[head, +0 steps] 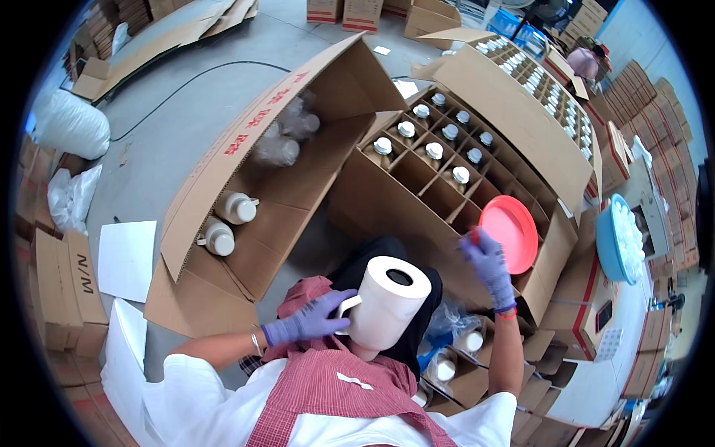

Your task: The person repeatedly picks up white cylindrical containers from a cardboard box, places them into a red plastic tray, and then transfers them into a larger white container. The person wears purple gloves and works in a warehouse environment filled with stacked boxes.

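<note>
A white tumbler (388, 304) with a side handle stands tilted at my lap, its round top holding a dark central opening. My left hand (313, 317), in a purple glove, grips it by the handle. My right hand (489, 268), also gloved, is over the near right side of a divided carton (408, 215). Its fingertips pinch a small red object (475, 235), too blurred to name. Right beside those fingers, a red round plastic tray (508, 234) rests on the carton. White-capped bottles (434, 151) stand in several of the carton's compartments.
An open carton (290, 223) at left holds white handled tumblers (217, 237) and plastic-wrapped ones. A blue basin (611, 240) of white pieces stands at right, near a phone (604, 316). Wrapped tumblers (445, 369) lie by my right side. A person (584, 62) is far back.
</note>
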Demonstrator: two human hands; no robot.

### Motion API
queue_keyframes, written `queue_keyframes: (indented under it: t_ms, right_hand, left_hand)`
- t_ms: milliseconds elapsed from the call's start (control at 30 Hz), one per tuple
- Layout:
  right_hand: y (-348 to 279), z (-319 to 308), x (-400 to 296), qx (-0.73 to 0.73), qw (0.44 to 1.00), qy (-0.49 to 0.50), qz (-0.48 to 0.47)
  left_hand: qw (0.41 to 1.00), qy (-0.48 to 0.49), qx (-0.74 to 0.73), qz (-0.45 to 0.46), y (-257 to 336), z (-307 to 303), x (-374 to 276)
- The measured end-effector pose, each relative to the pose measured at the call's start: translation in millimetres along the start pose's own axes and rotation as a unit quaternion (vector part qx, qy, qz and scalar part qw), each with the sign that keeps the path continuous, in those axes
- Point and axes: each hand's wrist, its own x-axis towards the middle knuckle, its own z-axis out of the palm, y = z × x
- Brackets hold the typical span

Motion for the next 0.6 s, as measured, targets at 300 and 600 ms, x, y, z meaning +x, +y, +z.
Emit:
queue_keyframes:
  t_ms: [300, 600]
  right_hand:
    - [214, -77, 6, -0.355, 0.899, 0.145, 0.212]
    - [58, -9, -18, -0.355, 0.905, 0.230, -0.038]
  left_hand:
    - [0.946, 0.306, -0.104, 0.032, -131, -173, 179]
    - [0.796, 0.462, 0.357, -0.161, -370, -443, 279]
